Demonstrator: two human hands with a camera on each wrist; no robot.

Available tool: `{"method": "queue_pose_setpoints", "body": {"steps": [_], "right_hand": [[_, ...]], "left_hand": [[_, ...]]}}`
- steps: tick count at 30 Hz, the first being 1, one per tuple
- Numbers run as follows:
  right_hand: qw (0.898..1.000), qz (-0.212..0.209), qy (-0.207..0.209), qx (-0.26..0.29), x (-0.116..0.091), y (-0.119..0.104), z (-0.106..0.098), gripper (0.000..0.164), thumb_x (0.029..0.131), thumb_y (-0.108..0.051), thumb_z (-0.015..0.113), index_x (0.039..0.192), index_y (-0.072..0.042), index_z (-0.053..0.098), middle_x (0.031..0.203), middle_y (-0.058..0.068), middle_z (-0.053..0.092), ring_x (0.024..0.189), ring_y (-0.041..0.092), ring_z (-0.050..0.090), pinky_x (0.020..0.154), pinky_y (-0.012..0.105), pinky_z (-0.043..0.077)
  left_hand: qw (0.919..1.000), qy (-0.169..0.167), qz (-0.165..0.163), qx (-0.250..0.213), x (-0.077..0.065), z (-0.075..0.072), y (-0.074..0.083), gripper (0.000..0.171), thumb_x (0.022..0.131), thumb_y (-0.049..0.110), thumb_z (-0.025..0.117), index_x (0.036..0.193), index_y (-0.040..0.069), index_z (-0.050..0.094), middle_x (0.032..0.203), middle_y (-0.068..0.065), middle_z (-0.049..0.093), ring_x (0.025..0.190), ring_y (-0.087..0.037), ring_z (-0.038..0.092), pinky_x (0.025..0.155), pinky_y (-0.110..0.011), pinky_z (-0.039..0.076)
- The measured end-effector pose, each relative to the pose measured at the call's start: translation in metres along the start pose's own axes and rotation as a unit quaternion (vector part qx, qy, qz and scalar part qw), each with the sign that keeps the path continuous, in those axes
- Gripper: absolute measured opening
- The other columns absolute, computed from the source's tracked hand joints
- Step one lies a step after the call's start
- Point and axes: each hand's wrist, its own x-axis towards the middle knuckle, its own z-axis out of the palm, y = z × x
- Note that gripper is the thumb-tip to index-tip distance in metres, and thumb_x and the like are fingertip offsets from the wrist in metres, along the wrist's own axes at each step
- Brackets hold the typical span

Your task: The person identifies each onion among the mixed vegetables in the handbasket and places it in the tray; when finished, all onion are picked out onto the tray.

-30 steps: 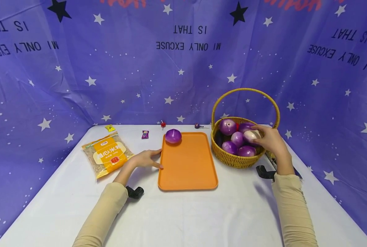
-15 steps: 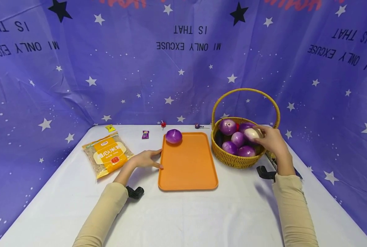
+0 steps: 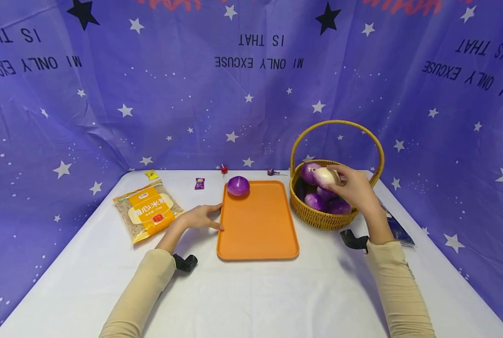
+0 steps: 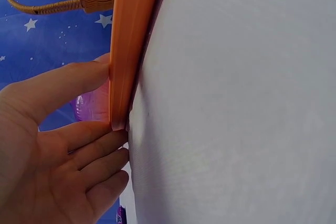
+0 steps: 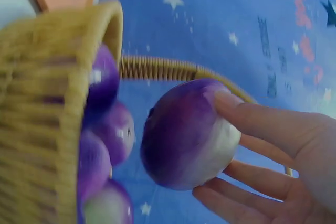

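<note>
In the head view, my right hand (image 3: 358, 188) holds a purple-and-white onion (image 3: 326, 178) between thumb and fingers, raised above the wicker basket (image 3: 323, 220). Up close in the right wrist view, the held onion (image 5: 184, 135) is purple on one side and pale on the other, apart from several onions (image 5: 113, 132) in the basket. My left hand (image 3: 197, 218) touches the left edge of the orange tray (image 3: 259, 225), thumb and forefinger spread along it. The left wrist view shows these straight fingers (image 4: 100, 161) against the tray's side. A purple onion (image 3: 238, 186) sits at the tray's far left corner.
A yellow-labelled food bag (image 3: 150, 211) lies left of my left hand. Behind it are a yellow candy (image 3: 151, 174) and a purple candy (image 3: 199, 183). Two lollipops, one red (image 3: 223, 169) and one dark (image 3: 270, 172), lie along the back. A dark packet (image 3: 397, 227) lies right of the basket.
My right hand has lifted the onion from the basket's right side and moved it up and to the left. My left hand and the tray stay in place.
</note>
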Motion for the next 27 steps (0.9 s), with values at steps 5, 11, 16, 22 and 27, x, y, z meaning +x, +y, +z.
{"method": "queue_pose_setpoints", "body": {"steps": [5,11,16,22,27], "right_hand": [[0.998,-0.062,0.026,0.007,0.006,-0.019,0.018,0.047,0.08,-0.009,0.079,0.124,-0.002,0.063,0.108,0.02,0.067,0.086,0.035,0.064,0.072,0.047,0.054],[0.993,-0.108,0.031,0.036,0.008,-0.04,0.041,0.049,0.077,-0.009,0.081,0.122,-0.003,0.063,0.115,0.018,0.066,0.1,0.035,0.064,0.081,0.048,0.055],[0.99,-0.114,-0.01,0.08,0.016,-0.055,0.064,0.048,0.078,-0.004,0.079,0.123,0.0,0.063,0.122,0.019,0.062,0.111,0.035,0.061,0.086,0.045,0.054],[0.989,-0.11,-0.041,0.085,0.039,-0.065,0.09,0.041,0.08,-0.006,0.076,0.12,-0.002,0.066,0.118,0.015,0.066,0.104,0.028,0.062,0.085,0.044,0.054],[0.991,-0.104,-0.053,0.067,0.059,-0.068,0.11,0.038,0.08,-0.007,0.076,0.117,-0.003,0.067,0.114,0.014,0.068,0.098,0.027,0.063,0.085,0.044,0.054]], "left_hand": [[1.0,-0.001,-0.001,0.002,0.001,-0.001,-0.001,0.087,0.082,0.038,0.075,0.15,0.005,0.032,0.15,-0.02,0.036,0.137,-0.041,0.032,0.112,-0.054,0.025],[1.0,-0.006,-0.006,0.002,0.001,0.001,-0.003,0.089,0.081,0.039,0.075,0.15,0.005,0.031,0.15,-0.02,0.036,0.136,-0.042,0.033,0.111,-0.054,0.025],[0.9999,-0.011,-0.009,-0.005,0.001,0.002,-0.003,0.089,0.081,0.038,0.075,0.15,0.004,0.03,0.15,-0.02,0.036,0.136,-0.043,0.031,0.112,-0.055,0.024],[0.9999,-0.008,-0.008,-0.006,0.001,0.001,-0.002,0.089,0.08,0.038,0.076,0.15,0.005,0.031,0.149,-0.019,0.037,0.137,-0.042,0.031,0.112,-0.053,0.024],[1.0,-0.003,-0.005,-0.006,0.003,0.0,-0.003,0.09,0.08,0.038,0.076,0.15,0.004,0.031,0.149,-0.02,0.037,0.136,-0.042,0.031,0.112,-0.054,0.025]]}}
